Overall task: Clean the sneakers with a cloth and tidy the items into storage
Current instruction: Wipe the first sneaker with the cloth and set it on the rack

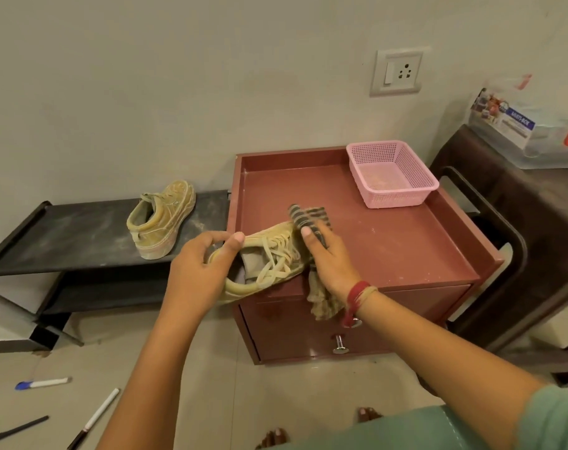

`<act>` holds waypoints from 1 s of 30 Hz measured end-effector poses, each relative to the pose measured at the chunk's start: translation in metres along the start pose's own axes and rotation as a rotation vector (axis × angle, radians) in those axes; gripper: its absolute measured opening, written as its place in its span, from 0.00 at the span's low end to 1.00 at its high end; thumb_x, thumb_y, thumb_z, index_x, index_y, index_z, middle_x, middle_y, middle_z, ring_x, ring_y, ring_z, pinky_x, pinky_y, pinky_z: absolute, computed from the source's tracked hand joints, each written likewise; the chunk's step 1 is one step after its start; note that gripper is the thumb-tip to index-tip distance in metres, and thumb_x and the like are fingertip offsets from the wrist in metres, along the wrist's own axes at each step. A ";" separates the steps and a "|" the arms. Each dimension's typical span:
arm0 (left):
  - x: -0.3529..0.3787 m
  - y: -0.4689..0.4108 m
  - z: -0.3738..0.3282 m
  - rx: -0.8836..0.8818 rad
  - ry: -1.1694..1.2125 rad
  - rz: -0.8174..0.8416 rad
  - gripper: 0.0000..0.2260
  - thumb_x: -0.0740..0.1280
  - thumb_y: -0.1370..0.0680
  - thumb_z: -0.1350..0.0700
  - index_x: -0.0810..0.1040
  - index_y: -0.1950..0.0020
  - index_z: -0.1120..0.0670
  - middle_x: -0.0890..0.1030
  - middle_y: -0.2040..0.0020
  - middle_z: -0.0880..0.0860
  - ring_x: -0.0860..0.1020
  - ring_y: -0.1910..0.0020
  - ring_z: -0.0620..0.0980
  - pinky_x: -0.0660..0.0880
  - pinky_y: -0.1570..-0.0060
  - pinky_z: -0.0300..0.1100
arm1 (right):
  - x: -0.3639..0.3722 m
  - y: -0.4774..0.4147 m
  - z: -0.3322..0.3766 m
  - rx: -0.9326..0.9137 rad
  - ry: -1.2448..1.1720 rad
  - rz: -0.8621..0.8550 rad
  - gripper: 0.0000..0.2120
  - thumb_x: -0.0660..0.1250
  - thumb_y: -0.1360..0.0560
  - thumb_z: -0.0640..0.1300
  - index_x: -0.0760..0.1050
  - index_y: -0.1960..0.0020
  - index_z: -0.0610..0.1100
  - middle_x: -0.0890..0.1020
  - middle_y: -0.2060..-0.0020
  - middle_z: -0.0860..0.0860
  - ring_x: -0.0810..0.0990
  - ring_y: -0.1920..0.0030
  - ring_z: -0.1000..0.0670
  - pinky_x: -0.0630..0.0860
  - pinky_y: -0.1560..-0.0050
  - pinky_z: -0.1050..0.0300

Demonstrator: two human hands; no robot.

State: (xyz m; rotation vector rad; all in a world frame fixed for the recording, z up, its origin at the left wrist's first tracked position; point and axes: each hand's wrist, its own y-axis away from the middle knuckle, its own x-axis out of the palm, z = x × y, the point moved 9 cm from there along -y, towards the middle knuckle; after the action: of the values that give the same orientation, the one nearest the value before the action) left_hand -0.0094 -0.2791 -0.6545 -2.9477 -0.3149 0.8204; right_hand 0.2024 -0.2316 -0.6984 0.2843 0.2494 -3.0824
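We take the red-brown table (406,248) with its raised rim as our landmark. Over its front left corner we hold a tan sneaker (273,254), laces loose and toe pointing in over the table top. Our left hand (201,271) grips the sneaker at the heel opening, its fingers (237,238) curled round the collar with the thumb lying across the top. Our right hand (328,258) holds a striped cloth (308,216) against the toe of the sneaker, fingers bent over it. One end of the cloth sticks out beyond the fingertips and the other hangs down in front of the table's upper drawer. The second sneaker (161,219) stands just left of the table on a black shoe rack (81,228), heel toward us. A pink basket (402,198) sits in the table's far right corner. Two pens (42,383) lie on the floor well to the left of the table, in front of the rack.
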 end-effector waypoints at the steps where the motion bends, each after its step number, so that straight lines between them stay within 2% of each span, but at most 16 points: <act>1: 0.001 0.001 -0.001 0.022 0.003 0.007 0.19 0.61 0.28 0.33 0.80 0.49 0.44 0.81 0.51 0.46 0.78 0.50 0.46 0.74 0.52 0.44 | 0.011 0.010 0.008 -0.056 0.014 0.068 0.20 0.59 0.21 0.53 0.68 0.30 0.52 0.71 0.33 0.60 0.63 0.29 0.56 0.61 0.29 0.61; 2: 0.003 0.001 -0.003 0.037 0.007 0.017 0.19 0.60 0.26 0.33 0.80 0.50 0.45 0.80 0.52 0.46 0.78 0.51 0.45 0.72 0.54 0.43 | 0.021 0.022 0.015 -0.121 0.045 0.132 0.19 0.58 0.21 0.52 0.66 0.30 0.54 0.69 0.34 0.64 0.59 0.28 0.59 0.57 0.30 0.68; 3: 0.004 0.001 -0.003 0.044 0.010 0.031 0.20 0.59 0.27 0.32 0.80 0.51 0.45 0.80 0.53 0.45 0.78 0.52 0.44 0.71 0.55 0.41 | 0.028 0.032 0.020 -0.194 0.087 0.173 0.19 0.57 0.21 0.51 0.64 0.30 0.57 0.67 0.33 0.65 0.56 0.27 0.62 0.54 0.30 0.70; 5: 0.003 0.001 -0.004 0.041 0.024 0.051 0.20 0.60 0.30 0.31 0.80 0.52 0.44 0.80 0.54 0.43 0.77 0.52 0.42 0.71 0.55 0.40 | 0.026 0.033 0.013 -0.281 0.220 0.185 0.20 0.55 0.21 0.54 0.60 0.30 0.62 0.63 0.30 0.64 0.53 0.26 0.61 0.52 0.26 0.61; 8: 0.000 0.002 0.000 0.030 0.010 0.072 0.19 0.71 0.32 0.35 0.77 0.46 0.41 0.80 0.51 0.40 0.77 0.51 0.38 0.72 0.53 0.37 | 0.003 0.011 -0.019 -0.185 0.475 0.111 0.20 0.55 0.20 0.54 0.57 0.28 0.58 0.59 0.29 0.62 0.54 0.26 0.56 0.48 0.24 0.47; 10: 0.001 0.003 0.009 0.017 -0.040 0.117 0.27 0.75 0.35 0.38 0.71 0.39 0.40 0.77 0.45 0.39 0.75 0.45 0.38 0.73 0.49 0.40 | -0.002 0.000 -0.033 -0.061 0.592 0.123 0.22 0.54 0.19 0.53 0.59 0.27 0.52 0.61 0.28 0.57 0.56 0.25 0.51 0.48 0.25 0.47; 12: 0.000 0.003 0.015 0.012 -0.071 0.123 0.38 0.75 0.37 0.34 0.64 0.32 0.39 0.73 0.36 0.42 0.72 0.37 0.44 0.72 0.40 0.46 | -0.005 -0.008 -0.032 0.033 0.423 0.060 0.22 0.56 0.20 0.51 0.64 0.28 0.46 0.69 0.30 0.48 0.65 0.29 0.47 0.58 0.27 0.47; 14: -0.001 0.005 0.012 0.040 -0.095 0.102 0.45 0.75 0.36 0.36 0.54 0.25 0.38 0.65 0.28 0.45 0.65 0.30 0.45 0.65 0.32 0.47 | -0.019 -0.012 -0.018 0.067 0.226 -0.124 0.20 0.57 0.20 0.50 0.68 0.31 0.43 0.75 0.36 0.45 0.72 0.34 0.46 0.67 0.33 0.48; 15: 0.000 0.006 0.006 0.083 -0.104 0.099 0.46 0.75 0.35 0.39 0.51 0.24 0.38 0.63 0.28 0.43 0.62 0.30 0.42 0.62 0.32 0.44 | -0.022 -0.012 -0.008 0.031 0.204 -0.173 0.20 0.57 0.20 0.50 0.69 0.31 0.43 0.76 0.36 0.46 0.72 0.35 0.47 0.68 0.34 0.49; 16: 0.001 0.007 -0.001 0.136 -0.115 0.104 0.45 0.75 0.33 0.43 0.51 0.25 0.37 0.61 0.30 0.41 0.61 0.32 0.38 0.61 0.34 0.40 | -0.018 -0.010 0.003 -0.032 0.234 -0.151 0.20 0.57 0.20 0.50 0.69 0.31 0.44 0.74 0.35 0.47 0.71 0.34 0.49 0.67 0.33 0.52; 19: 0.004 0.008 -0.010 0.205 -0.129 0.139 0.37 0.75 0.32 0.47 0.58 0.29 0.36 0.64 0.34 0.41 0.65 0.37 0.38 0.63 0.39 0.38 | 0.019 0.004 0.022 -0.214 0.429 0.146 0.19 0.58 0.20 0.46 0.66 0.29 0.46 0.73 0.33 0.50 0.70 0.34 0.52 0.65 0.35 0.62; 22: 0.004 0.007 -0.008 0.202 -0.088 0.170 0.32 0.75 0.30 0.51 0.61 0.33 0.35 0.69 0.37 0.40 0.70 0.38 0.43 0.69 0.38 0.46 | 0.018 0.004 0.003 -0.183 0.663 0.261 0.22 0.57 0.20 0.43 0.62 0.27 0.49 0.69 0.30 0.50 0.66 0.30 0.50 0.65 0.32 0.55; 24: 0.004 0.006 -0.008 0.195 -0.076 0.177 0.32 0.74 0.29 0.51 0.61 0.33 0.35 0.69 0.37 0.42 0.70 0.38 0.44 0.69 0.36 0.48 | 0.008 0.000 -0.011 -0.155 0.846 0.330 0.23 0.56 0.20 0.41 0.60 0.26 0.50 0.63 0.27 0.54 0.59 0.26 0.50 0.60 0.28 0.51; 25: 0.004 0.005 -0.009 0.196 -0.070 0.178 0.32 0.74 0.29 0.51 0.61 0.33 0.35 0.69 0.36 0.43 0.70 0.37 0.44 0.69 0.36 0.48 | 0.002 -0.004 -0.017 -0.143 0.914 0.342 0.23 0.56 0.21 0.40 0.61 0.26 0.51 0.62 0.26 0.55 0.59 0.26 0.49 0.57 0.27 0.49; 27: 0.005 0.004 -0.009 0.193 -0.050 0.179 0.32 0.74 0.29 0.51 0.61 0.33 0.35 0.69 0.35 0.44 0.70 0.37 0.44 0.69 0.35 0.49 | -0.014 -0.013 -0.022 -0.088 0.950 0.248 0.21 0.56 0.21 0.42 0.64 0.28 0.50 0.66 0.28 0.51 0.66 0.30 0.45 0.59 0.29 0.47; 30: 0.005 0.004 -0.007 0.184 -0.040 0.182 0.34 0.75 0.30 0.51 0.60 0.33 0.34 0.69 0.34 0.45 0.70 0.36 0.45 0.69 0.35 0.50 | -0.030 -0.018 -0.014 0.029 0.642 -0.003 0.15 0.57 0.20 0.45 0.71 0.35 0.47 0.79 0.42 0.44 0.77 0.42 0.42 0.72 0.42 0.49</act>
State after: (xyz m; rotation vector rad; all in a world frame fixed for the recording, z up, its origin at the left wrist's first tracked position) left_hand -0.0011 -0.2817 -0.6518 -2.8191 0.0283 0.8771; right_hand 0.2336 -0.2111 -0.7040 1.2660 0.2141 -2.8918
